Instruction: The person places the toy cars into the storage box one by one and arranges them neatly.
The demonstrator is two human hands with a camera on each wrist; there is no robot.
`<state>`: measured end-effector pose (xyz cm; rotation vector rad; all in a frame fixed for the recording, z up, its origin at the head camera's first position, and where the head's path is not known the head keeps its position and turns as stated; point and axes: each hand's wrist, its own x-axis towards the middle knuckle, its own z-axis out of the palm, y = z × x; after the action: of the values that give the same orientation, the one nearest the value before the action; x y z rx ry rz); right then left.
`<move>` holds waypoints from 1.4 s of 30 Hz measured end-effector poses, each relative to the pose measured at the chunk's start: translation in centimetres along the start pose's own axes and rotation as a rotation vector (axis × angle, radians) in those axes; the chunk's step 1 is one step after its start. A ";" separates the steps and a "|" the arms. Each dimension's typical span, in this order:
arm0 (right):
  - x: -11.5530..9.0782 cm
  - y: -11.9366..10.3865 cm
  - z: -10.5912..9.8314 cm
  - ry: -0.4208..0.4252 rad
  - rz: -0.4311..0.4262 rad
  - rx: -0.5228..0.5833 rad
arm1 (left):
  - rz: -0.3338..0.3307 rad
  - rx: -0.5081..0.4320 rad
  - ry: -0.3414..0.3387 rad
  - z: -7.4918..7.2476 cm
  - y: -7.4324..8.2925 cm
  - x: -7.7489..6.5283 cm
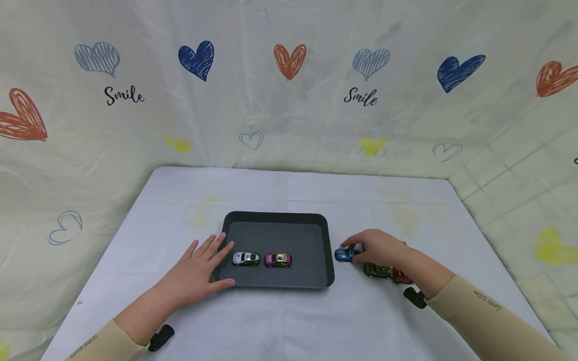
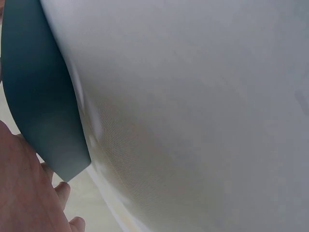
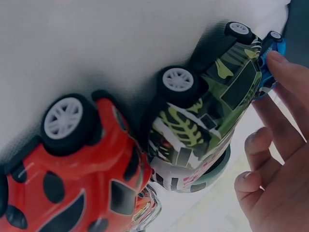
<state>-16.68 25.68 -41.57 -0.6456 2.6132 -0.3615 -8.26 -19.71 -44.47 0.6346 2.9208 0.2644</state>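
My left hand lies with fingers spread over the left rim of a dark grey tray. In the tray a silver-white toy car sits beside a purple and yellow toy car. To the right of the tray, my right hand pinches a blue toy car between thumb and fingers, at table level. Close under that hand are a green camouflage-patterned toy car and a red toy car with black spots. The left wrist view shows mostly the tray's side and cloth.
More toy cars show partly behind the green and red ones in the right wrist view, mostly hidden. A white cloth covers the table. Behind it hangs a pale curtain printed with hearts.
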 end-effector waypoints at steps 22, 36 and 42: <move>-0.7 -0.7 -2.9 0.058 -0.036 0.037 | 0.001 0.006 -0.002 -0.1 -0.1 -0.1; 1.0 -4.4 -4.1 0.045 -0.074 0.111 | 0.001 -0.008 0.001 -0.1 0.0 0.0; 2.0 -6.1 -3.7 0.032 -0.121 0.104 | -0.007 0.004 -0.003 -0.1 0.0 0.0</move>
<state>-17.64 19.98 -36.94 -0.7696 2.5716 -0.5448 -8.29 -19.70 -44.39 0.6242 2.9205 0.2567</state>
